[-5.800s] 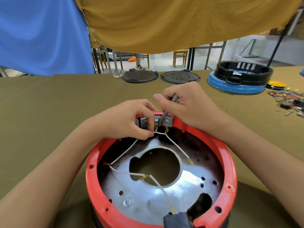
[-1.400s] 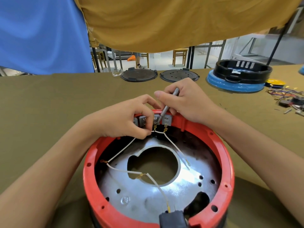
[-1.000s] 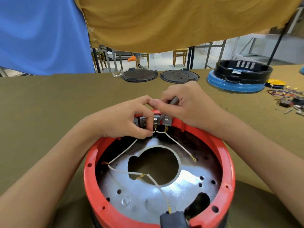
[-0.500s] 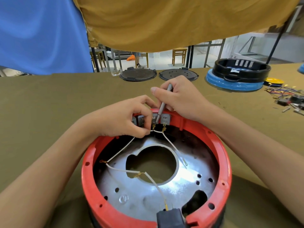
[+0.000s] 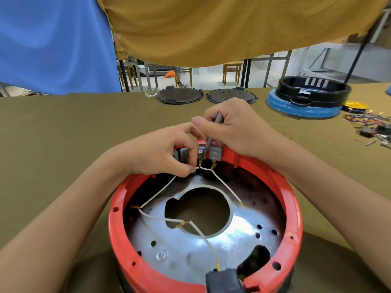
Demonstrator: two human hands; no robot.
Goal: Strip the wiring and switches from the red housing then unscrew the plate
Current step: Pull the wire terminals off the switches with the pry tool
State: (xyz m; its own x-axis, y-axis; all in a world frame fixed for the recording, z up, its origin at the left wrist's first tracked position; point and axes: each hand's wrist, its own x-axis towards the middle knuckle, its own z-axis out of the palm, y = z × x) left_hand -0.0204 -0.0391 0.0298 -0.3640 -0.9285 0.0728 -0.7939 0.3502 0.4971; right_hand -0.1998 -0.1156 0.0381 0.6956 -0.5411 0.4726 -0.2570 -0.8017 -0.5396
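Observation:
The round red housing (image 5: pixel 295 210) lies open side up in front of me, with a silver metal plate (image 5: pixel 184 248) with a large central hole inside. White wires (image 5: pixel 157 193) with brass terminals cross the plate and run up to grey switches (image 5: pixel 214 153) at the far rim. My left hand (image 5: pixel 160 153) pinches the wires just below the switches. My right hand (image 5: pixel 230 127) grips a thin grey tool (image 5: pixel 212 136), its tip down at the switch terminals. A black plug block (image 5: pixel 222 280) sits at the near rim.
The olive table (image 5: pixel 63 134) carries two black round lids (image 5: pixel 179 96) at the back, a black ring on a blue base (image 5: pixel 304 98) at back right, and a heap of loose coloured wires and parts (image 5: pixel 372 127) at the right edge.
My right hand has shifted the grey tool slightly up and down at the switch terminals. The left hand keeps its pinch on the wires. The loose right wire end has swung a little.

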